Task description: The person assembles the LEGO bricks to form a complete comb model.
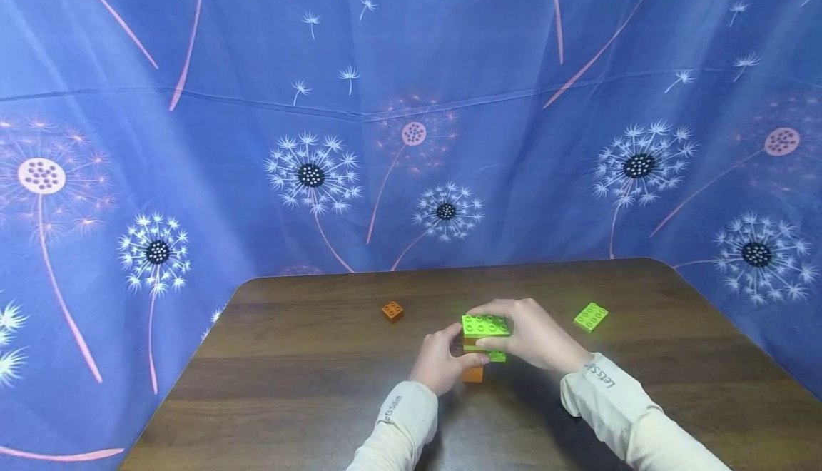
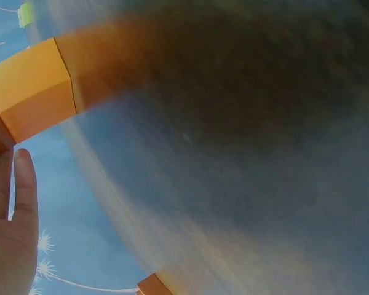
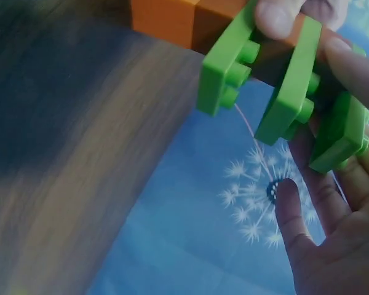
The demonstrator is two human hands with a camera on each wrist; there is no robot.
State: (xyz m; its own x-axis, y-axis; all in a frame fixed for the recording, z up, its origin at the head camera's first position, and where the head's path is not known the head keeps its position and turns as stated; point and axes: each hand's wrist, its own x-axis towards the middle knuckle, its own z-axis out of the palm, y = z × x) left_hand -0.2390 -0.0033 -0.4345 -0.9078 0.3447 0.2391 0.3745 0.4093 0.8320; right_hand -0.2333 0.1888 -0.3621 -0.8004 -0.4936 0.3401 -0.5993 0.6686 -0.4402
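A tower of toy building bricks stands over the table, orange bricks alternating with flat lime-green plates. Its lowest orange brick (image 1: 472, 375) shows below the hands. In the right wrist view three green plates jut out sideways, a lower plate (image 3: 224, 70), a middle plate (image 3: 290, 83) and a top plate (image 3: 341, 132). My left hand (image 1: 439, 362) grips the tower's middle from the left, thumb in front. My right hand (image 1: 536, 334) holds the top green plate (image 1: 483, 325) from the right, between thumb and fingers. Fingers partly hide the orange bricks in between.
A loose square orange brick (image 1: 392, 311) lies on the brown wooden table (image 1: 308, 378) behind and left of the tower. To the right rests a loose green plate (image 1: 591, 317), studs up. A blue dandelion-print cloth (image 1: 385, 43) hangs behind the table.
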